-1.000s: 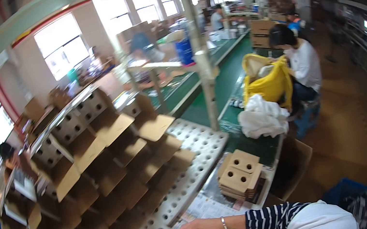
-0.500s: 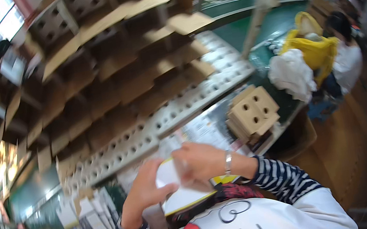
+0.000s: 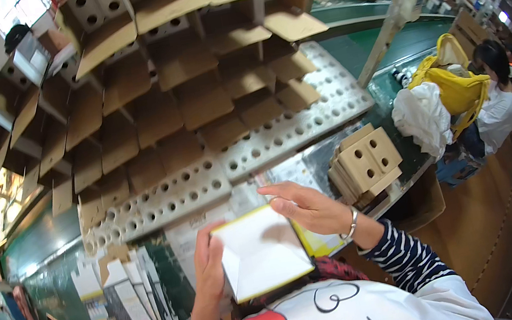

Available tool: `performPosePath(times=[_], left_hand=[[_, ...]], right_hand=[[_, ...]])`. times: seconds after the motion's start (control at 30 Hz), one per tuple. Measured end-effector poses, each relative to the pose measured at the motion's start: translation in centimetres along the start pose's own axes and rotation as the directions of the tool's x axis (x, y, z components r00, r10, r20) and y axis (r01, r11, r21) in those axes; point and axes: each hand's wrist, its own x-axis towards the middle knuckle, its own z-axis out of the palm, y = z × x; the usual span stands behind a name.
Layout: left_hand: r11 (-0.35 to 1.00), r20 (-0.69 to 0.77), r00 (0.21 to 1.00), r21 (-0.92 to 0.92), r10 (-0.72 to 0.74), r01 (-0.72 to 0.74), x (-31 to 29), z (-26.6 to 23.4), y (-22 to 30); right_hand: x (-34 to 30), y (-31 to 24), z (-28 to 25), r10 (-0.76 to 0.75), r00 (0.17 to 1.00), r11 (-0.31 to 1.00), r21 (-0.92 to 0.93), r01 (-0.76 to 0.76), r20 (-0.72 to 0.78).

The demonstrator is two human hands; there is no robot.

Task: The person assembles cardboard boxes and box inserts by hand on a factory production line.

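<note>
An open carton box (image 3: 263, 258), white inside with thin yellow edges, sits close to my chest. My left hand (image 3: 208, 268) grips its left wall, with the thumb by the rim and the fingers partly hidden behind the wall. Over the box's far right corner is my right hand (image 3: 312, 208), its fingers stretched out and the thumb near the rim. I cannot tell whether the thumb touches the edge. A yellow-and-white part (image 3: 320, 242) shows under my right wrist, beside the box.
Ahead, open brown cardboard boxes (image 3: 198, 105) stand in stacked rows behind white panels full of round holes (image 3: 299, 130). Brown inserts with holes (image 3: 367, 162) are piled at right; flat cartons (image 3: 132, 305) lie at left. Beyond, a person (image 3: 493, 97) sits near a yellow bag (image 3: 445, 85).
My right hand has come out of the box and moved right, its fingers straightening. The box now shows its whole open inside. My left hand has shifted to the left wall.
</note>
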Motion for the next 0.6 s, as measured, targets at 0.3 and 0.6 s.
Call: performPosePath(times=[0.3,0.6], left_hand=[[0.886,-0.032,0.998,-0.462,-0.056,0.035,3.6,-0.5,-2.5],[0.79,-0.222,0.772,-0.013,0.596,-0.613,5.7,2.8,4.3]], right_hand=[[-1.9,5.4,3.4,0.488,0.696,0.624,0.348,-0.7,0.527],[1.5,-0.6,-0.4,-0.19,0.945,0.81,0.501,0.304,-0.266]])
